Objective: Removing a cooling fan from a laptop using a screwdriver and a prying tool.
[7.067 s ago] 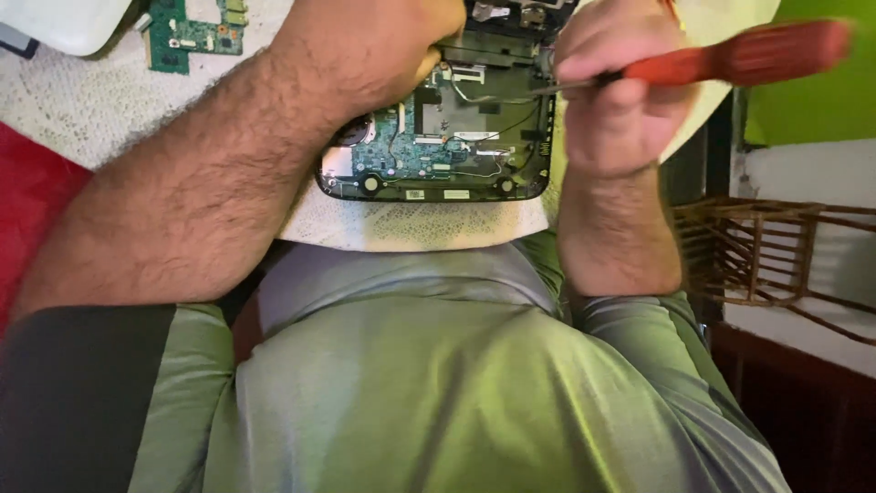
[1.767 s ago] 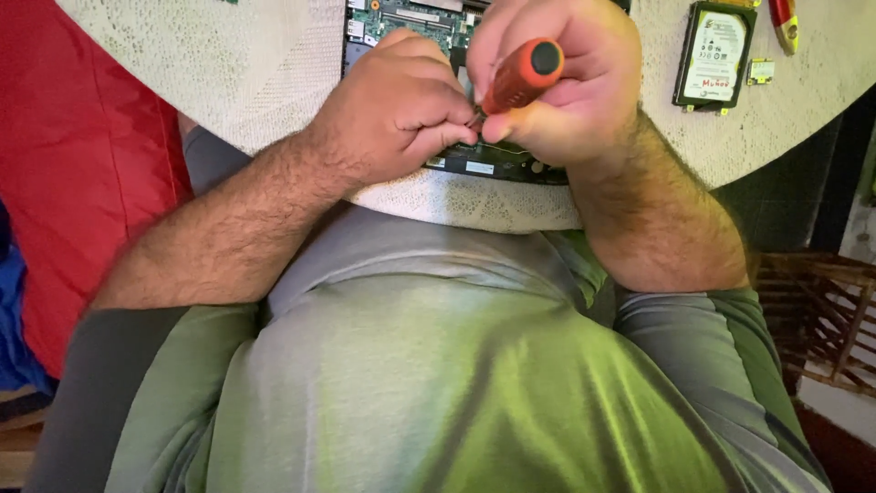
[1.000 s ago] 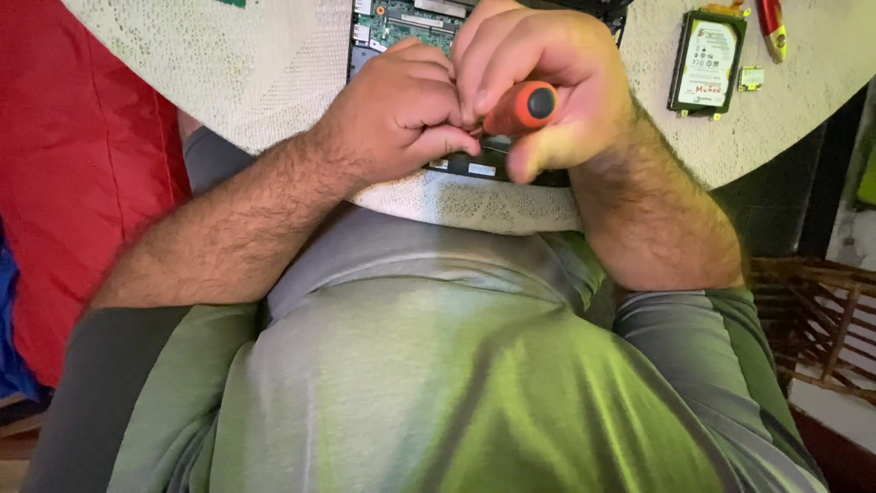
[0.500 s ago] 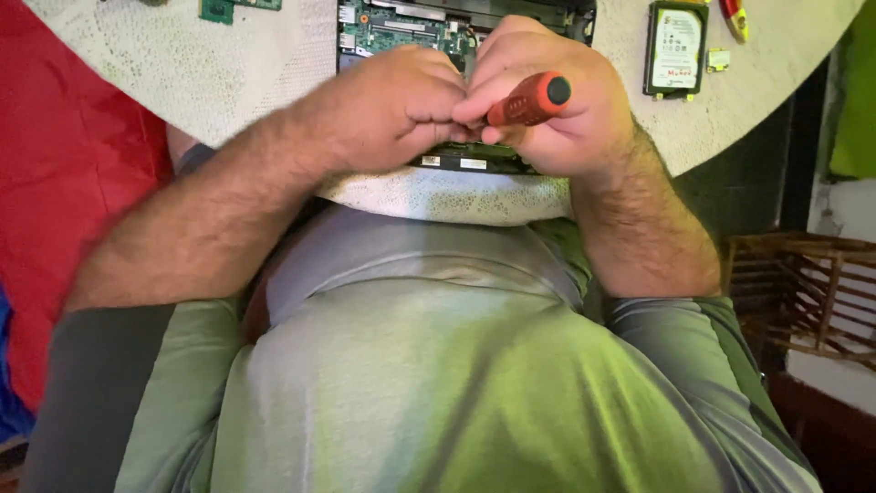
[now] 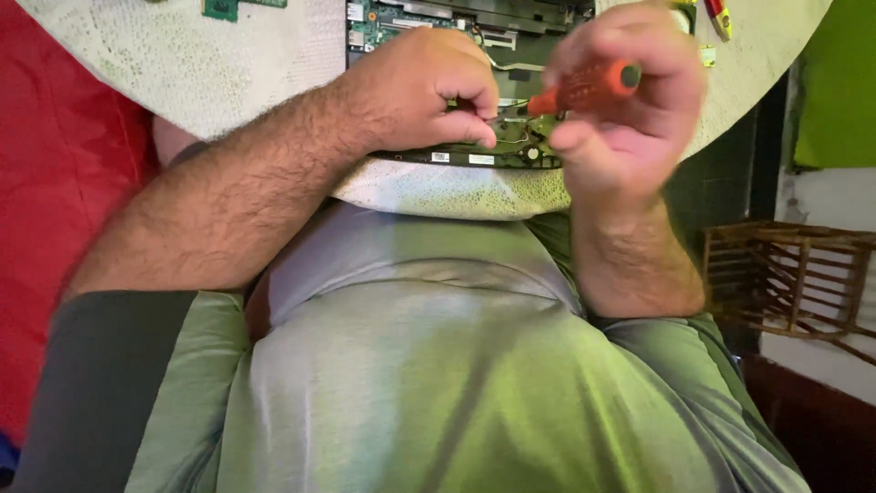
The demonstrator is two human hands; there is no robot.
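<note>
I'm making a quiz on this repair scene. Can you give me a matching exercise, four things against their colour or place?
Things:
1. screwdriver handle
2. opened laptop
3. wooden crate
4. loose circuit board

Descriptions:
a. low at the right, beside the table
b. orange-red, gripped in the right hand
c. top left edge of the tablecloth
d. under both hands, left hand resting on it

Pairs: 1-b, 2-d, 3-a, 4-c
</note>
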